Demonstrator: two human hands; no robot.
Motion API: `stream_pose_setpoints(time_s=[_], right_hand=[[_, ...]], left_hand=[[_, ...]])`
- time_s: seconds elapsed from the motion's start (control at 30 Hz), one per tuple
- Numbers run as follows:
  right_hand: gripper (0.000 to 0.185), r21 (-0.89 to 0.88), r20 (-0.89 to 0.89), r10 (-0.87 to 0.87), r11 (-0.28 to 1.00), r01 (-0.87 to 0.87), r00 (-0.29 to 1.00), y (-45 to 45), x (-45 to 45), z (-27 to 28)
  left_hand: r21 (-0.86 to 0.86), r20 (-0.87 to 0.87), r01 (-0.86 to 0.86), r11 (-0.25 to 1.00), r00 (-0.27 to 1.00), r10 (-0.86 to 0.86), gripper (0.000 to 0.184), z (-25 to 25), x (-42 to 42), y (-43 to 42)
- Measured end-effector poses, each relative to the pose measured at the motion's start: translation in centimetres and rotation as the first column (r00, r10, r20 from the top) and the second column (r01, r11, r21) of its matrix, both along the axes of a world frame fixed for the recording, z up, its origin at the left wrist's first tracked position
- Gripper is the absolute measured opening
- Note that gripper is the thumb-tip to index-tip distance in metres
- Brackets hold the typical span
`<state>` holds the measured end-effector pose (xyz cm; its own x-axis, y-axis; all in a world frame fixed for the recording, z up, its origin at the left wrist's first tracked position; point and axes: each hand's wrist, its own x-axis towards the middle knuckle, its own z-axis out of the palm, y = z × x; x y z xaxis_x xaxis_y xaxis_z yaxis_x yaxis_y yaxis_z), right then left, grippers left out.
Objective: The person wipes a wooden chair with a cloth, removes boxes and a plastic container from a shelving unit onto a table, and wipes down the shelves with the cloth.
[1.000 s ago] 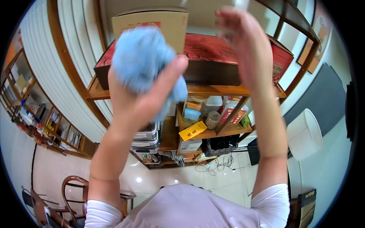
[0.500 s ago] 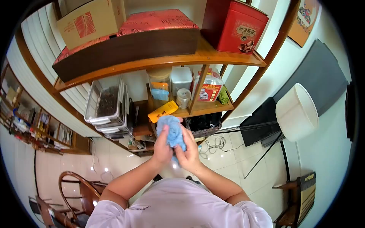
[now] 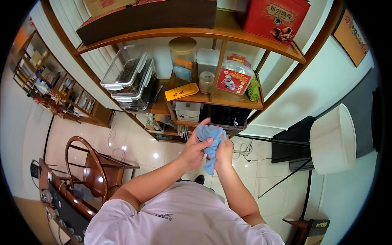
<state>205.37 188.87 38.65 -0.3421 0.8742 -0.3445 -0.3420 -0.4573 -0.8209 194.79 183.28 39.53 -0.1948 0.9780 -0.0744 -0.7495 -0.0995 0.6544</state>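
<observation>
A crumpled light blue cloth (image 3: 211, 136) is bunched between my two hands in front of the shelf, one end of it dangling below. My left hand (image 3: 195, 150) grips it from the left, thumb pressed across the fabric. On the other side my right hand (image 3: 223, 153) is closed around the cloth's right edge, its fingers partly hidden. Just beyond my hands, on the middle shelf, lie a yellow packet (image 3: 182, 92), a small clear jar (image 3: 206, 81) and a red-labelled container (image 3: 234, 77).
Clear lidded boxes (image 3: 128, 73) are stacked at the shelf's left. A red tin (image 3: 275, 20) sits on the upper shelf (image 3: 183, 33). A white lampshade (image 3: 332, 139) stands at right, near cables (image 3: 243, 149) on the floor. Behind left is a wooden chair (image 3: 96, 171).
My view has turned left, so the shelf sits higher. The cloth and both hands are further right in view; the cloth now hangs lower, with my hands still gripping it.
</observation>
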Motion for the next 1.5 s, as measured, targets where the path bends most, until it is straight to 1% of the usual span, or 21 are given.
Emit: stream_pose_setpoints(time_s=[0.03, 0.13, 0.2, 0.3, 0.4, 0.53, 0.6, 0.63, 0.8, 0.93, 1.03, 1.07, 1.1, 1.13, 1.2, 1.23, 1.27, 1.33, 1.4, 1.47, 1.5], right_hand=[[0.032, -0.139, -0.041, -0.022, 0.990, 0.016, 0.999, -0.2, -0.2, 0.3], [0.030, -0.167, -0.136, -0.002, 0.986, -0.021, 0.991, -0.4, 0.1, -0.3], [0.028, -0.098, -0.182, -0.037, 0.995, 0.020, 0.983, -1.2, 0.1, 0.0], [0.033, 0.046, -0.306, 0.161, 0.987, -0.154, 0.938, -2.1, 0.4, 0.0], [0.044, 0.124, -0.152, 0.266, 0.961, -0.248, 0.952, -2.4, -0.3, -0.3], [0.033, 0.184, -0.106, 0.233, 0.960, -0.211, 0.967, -2.8, -2.1, -1.1], [0.029, 0.201, -0.090, 0.264, 0.949, -0.242, 0.960, -2.8, -2.5, -1.8], [0.026, 0.227, -0.080, 0.293, 0.936, -0.269, 0.953, -2.7, -2.8, -1.9], [0.035, 0.035, -0.208, 0.125, 0.992, -0.120, 0.970, -3.0, -4.3, -0.6], [0.039, -0.094, -0.329, 0.070, 0.990, -0.106, 0.942, -2.1, -4.0, -1.6], [0.032, -0.108, -0.319, 0.039, 0.991, -0.078, 0.947, -2.3, -3.9, -1.7], [0.032, -0.110, -0.325, 0.036, 0.991, -0.076, 0.945, -2.4, -4.0, -1.5], [0.032, -0.106, -0.327, 0.041, 0.991, -0.080, 0.944, -2.7, -4.2, -1.2], [0.029, -0.075, -0.276, 0.047, 0.995, -0.071, 0.960, -3.1, -4.6, -0.8], [0.027, -0.040, -0.229, 0.051, 0.997, -0.062, 0.972, -3.6, -5.1, -0.9], [0.025, 0.039, -0.173, 0.104, 0.994, -0.098, 0.979, -3.7, -5.3, -1.6], [0.024, 0.116, -0.112, 0.153, 0.983, -0.140, 0.982, -3.9, -5.4, -2.0], [0.024, 0.153, -0.124, 0.174, 0.976, -0.155, 0.977, -4.2, -5.7, -1.2], [0.023, 0.298, -0.051, 0.167, 0.944, -0.145, 0.985, -3.7, -5.4, -1.5], [0.022, 0.322, -0.016, 0.148, 0.937, -0.135, 0.989, -2.8, -4.7, -1.4], [0.021, 0.344, 0.019, 0.128, 0.930, -0.127, 0.992, -2.3, -4.3, -1.4]], left_hand=[[0.013, -0.047, 0.008, 1.000, 0.999, -0.007, 0.062, 0.4, -0.3, -0.3], [-0.001, -0.118, -0.010, 1.000, 0.993, 0.009, 0.046, -1.6, -1.5, -1.3], [-0.068, -0.136, -0.102, 0.992, 0.986, 0.092, 0.039, -2.4, -2.6, -1.3], [-0.178, -0.131, -0.192, 0.965, 0.977, 0.170, 0.030, -3.2, -5.2, -1.7], [-0.224, -0.113, -0.194, 0.955, 0.978, 0.173, 0.025, -3.9, -7.1, -2.8], [-0.325, -0.039, -0.072, 0.943, 0.997, 0.063, 0.038, -3.7, -9.8, -3.9], [-0.281, 0.283, 0.205, 0.938, 0.951, -0.123, 0.039, -2.1, -10.4, -4.6], [-0.279, 0.285, 0.209, 0.937, 0.950, -0.127, 0.039, -2.6, -10.5, -4.7], [-0.346, 0.007, 0.174, 0.922, 0.983, -0.182, 0.038, -6.0, -11.7, -4.8], [-0.358, 0.086, 0.093, 0.929, 0.994, -0.066, 0.037, -5.9, -13.7, -4.4], [-0.426, -0.047, 0.004, 0.905, 0.999, -0.027, 0.041, -6.3, -14.3, -4.5], [-0.413, -0.409, -0.245, 0.877, 0.911, 0.062, 0.041, -7.8, -13.8, -4.3], [-0.313, -0.714, -0.470, 0.825, 0.690, 0.122, 0.042, -7.8, -13.1, -4.3], [-0.309, -0.715, -0.473, 0.825, 0.688, 0.126, 0.042, -7.9, -12.7, -4.5], [-0.114, -0.725, -0.392, 0.913, 0.661, 0.193, 0.046, -7.2, -12.0, -5.0], [-0.119, -0.477, -0.141, 0.983, 0.876, 0.068, 0.049, -6.5, -11.9, -5.2], [-0.118, -0.477, -0.145, 0.982, 0.876, 0.072, 0.049, -6.5, -11.8, -5.3], [-0.142, -0.366, 0.265, 0.954, 0.881, -0.299, 0.051, -5.2, -11.6, -5.5], [-0.142, -0.392, 0.269, 0.953, 0.869, -0.303, 0.047, -4.4, -11.0, -5.9], [-0.212, -0.609, 0.283, 0.935, 0.710, -0.353, 0.039, -4.2, -11.0, -5.6], [-0.212, -0.611, 0.286, 0.935, 0.708, -0.355, 0.039, -4.6, -11.2, -5.4]])
